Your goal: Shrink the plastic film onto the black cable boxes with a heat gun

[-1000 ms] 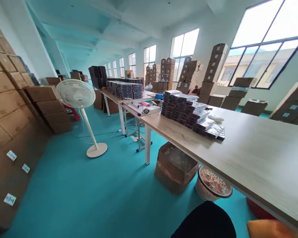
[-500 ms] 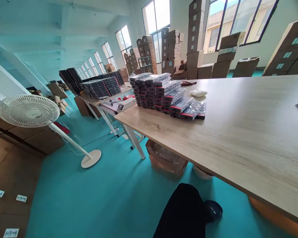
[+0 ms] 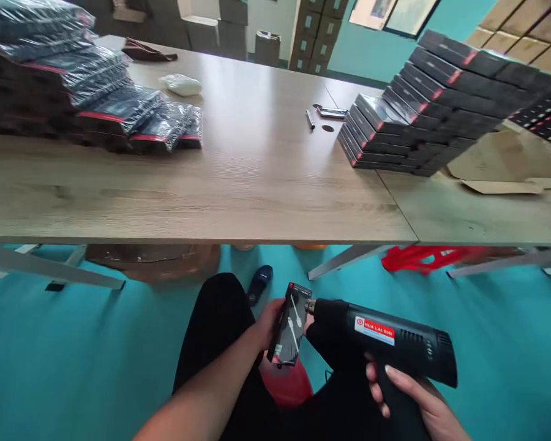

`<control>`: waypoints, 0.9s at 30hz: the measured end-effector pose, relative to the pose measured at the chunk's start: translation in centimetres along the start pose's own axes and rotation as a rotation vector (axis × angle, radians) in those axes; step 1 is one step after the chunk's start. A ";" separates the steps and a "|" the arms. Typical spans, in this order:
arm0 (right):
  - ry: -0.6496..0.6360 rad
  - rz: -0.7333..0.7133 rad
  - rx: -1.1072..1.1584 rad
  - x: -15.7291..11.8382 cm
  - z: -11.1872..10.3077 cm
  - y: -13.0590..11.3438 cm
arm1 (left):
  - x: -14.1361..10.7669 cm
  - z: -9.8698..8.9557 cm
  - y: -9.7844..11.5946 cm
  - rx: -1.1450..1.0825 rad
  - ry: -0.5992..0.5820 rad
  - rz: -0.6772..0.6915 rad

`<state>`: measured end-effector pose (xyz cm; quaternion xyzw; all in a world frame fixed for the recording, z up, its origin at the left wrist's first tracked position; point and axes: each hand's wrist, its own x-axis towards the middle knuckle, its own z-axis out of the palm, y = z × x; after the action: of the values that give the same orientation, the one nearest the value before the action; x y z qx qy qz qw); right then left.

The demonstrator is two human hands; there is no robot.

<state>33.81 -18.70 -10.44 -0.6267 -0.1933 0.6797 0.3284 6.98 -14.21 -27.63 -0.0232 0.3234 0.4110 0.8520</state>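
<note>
In the head view my left hand (image 3: 269, 323) is closed around a slim black box (image 3: 287, 331) printed with a picture of white cables, held upright over my lap. My right hand (image 3: 429, 401) grips the handle of a black heat gun (image 3: 386, 334) with a red and white label. The metal nozzle points left and sits close to the box's upper right side; I cannot tell whether they touch. Something red (image 3: 287, 383) shows between my legs below the box.
The wooden table (image 3: 257, 208) runs across in front of me. Film-wrapped boxes (image 3: 114, 104) are stacked at its left, black boxes (image 3: 422, 110) at its right. A white pouch (image 3: 181, 84), a pen (image 3: 310, 119) and flattened cardboard (image 3: 500, 156) lie on top. Table legs (image 3: 344, 257) stand near my knees.
My view has swung right and tilted down. Both hands, the black box and the heat gun have come into view. The fan has left the picture.
</note>
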 end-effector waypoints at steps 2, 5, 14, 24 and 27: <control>0.064 -0.002 0.130 0.3 -0.2 -0.1 | -0.1 0.3 0.4 -0.006 0.018 -0.051; 0.097 0.014 0.251 0.7 1.0 -0.1 | -1.1 0.3 0.6 -0.003 -0.012 -0.056; -0.046 -0.159 0.042 -0.9 3.2 -0.7 | -1.6 0.4 0.7 0.061 0.079 0.014; -0.100 -0.243 -0.128 -1.0 4.2 -0.8 | -1.0 -0.5 0.6 0.085 0.109 0.068; 0.013 -0.237 -0.232 -0.7 3.5 -1.1 | -1.3 -0.1 0.8 0.070 0.086 0.061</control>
<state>30.61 -17.89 -8.70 -0.6376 -0.3409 0.6052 0.3332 5.73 -14.56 -26.83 -0.0013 0.3746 0.4237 0.8247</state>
